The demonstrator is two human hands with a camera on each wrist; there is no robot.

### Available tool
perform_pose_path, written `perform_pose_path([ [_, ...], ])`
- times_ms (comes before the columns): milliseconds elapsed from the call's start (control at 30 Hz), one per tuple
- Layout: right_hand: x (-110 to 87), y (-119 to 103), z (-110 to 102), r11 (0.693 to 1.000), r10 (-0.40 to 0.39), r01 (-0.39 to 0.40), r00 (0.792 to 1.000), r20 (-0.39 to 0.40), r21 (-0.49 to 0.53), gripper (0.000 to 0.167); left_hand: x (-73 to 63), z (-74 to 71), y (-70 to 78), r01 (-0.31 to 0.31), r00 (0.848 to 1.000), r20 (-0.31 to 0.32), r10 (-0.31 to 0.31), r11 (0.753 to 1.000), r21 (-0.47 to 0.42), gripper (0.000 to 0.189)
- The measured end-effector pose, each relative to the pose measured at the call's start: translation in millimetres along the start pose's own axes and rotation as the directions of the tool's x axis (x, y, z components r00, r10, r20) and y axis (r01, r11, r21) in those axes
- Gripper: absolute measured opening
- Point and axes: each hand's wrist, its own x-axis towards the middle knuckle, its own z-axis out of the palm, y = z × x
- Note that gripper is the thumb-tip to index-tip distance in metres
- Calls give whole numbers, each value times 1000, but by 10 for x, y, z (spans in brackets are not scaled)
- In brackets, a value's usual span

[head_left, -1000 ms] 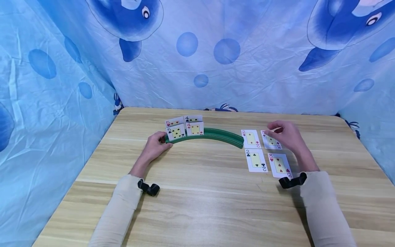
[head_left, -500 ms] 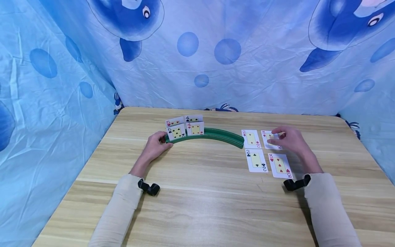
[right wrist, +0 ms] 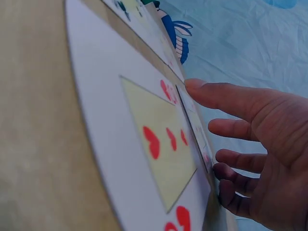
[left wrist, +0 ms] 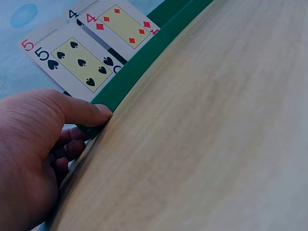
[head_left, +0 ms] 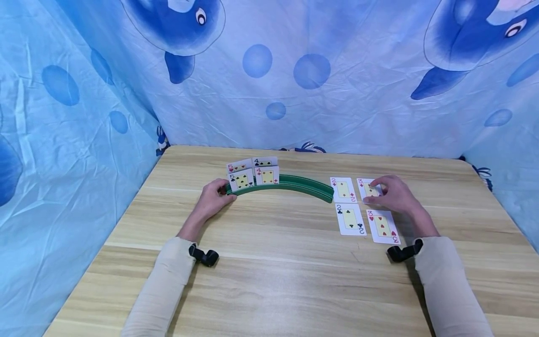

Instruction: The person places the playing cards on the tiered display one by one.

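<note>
Curved green card rack (head_left: 307, 187) with a slot along it, sitting toward the back of the table, a bit left of centre. Left hand (head_left: 212, 199) is gripping its left end, thumb on the front edge; the other fingers tuck behind, so you only catch bits of them.

Four cards stand in it, two in front of two. Readable up front: a white 5 of spades (head_left: 241, 180) and a white 4 of diamonds (head_left: 267, 175). Behind them, a red-numbered 5 (head_left: 239, 166) and a black-numbered 4 (head_left: 265, 162) are mostly blocked, just the top strips poking out.

Flat at the rack's right end: a 2 of diamonds (head_left: 343, 189) (can't tell if it's touching the rack), a 2 of clubs (head_left: 351, 219) below it, then a 3 of hearts (head_left: 383, 227), big but blurry in the right wrist view. The other red 3 (head_left: 367, 188) is half covered by the right hand (head_left: 396, 194). That hand's thumb and fingers are apart, loosely bent over it; can't tell if they make contact.

Everything's on a pale wood-grain table (head_left: 269, 281), with a blue whale-print cloth (head_left: 269, 37) behind, whales cut off up top.
</note>
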Motion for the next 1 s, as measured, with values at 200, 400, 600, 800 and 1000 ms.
perform_pose_path([
  [200, -3, -24, 21, 1000, 2, -2, 1000, 21, 9, 69, -4, -1, -3, 2, 1000, 3, -2, 1000, 1, 40],
  [400, -8, -36, 35, 1000, -1, 1, 1000, 22, -5, 66, 0, 0, -2, 2, 1000, 2, -2, 1000, 3, 40],
  [600, 0, -27, 28, 1000, -8, 8, 1000, 21, -13, 65, 5, -1, 8, 4, 1000, 5, -4, 1000, 0, 41],
  [800, 27, -11, 17, 999, -21, 22, 999, 24, -37, 59, 14, 5, 5, -3, 1000, 6, 3, 1000, -3, 40],
  [1000, 59, -13, 15, 999, -2, 3, 1000, 27, -43, 56, 12, -1, 2, -3, 1000, 6, 3, 1000, -2, 41],
])
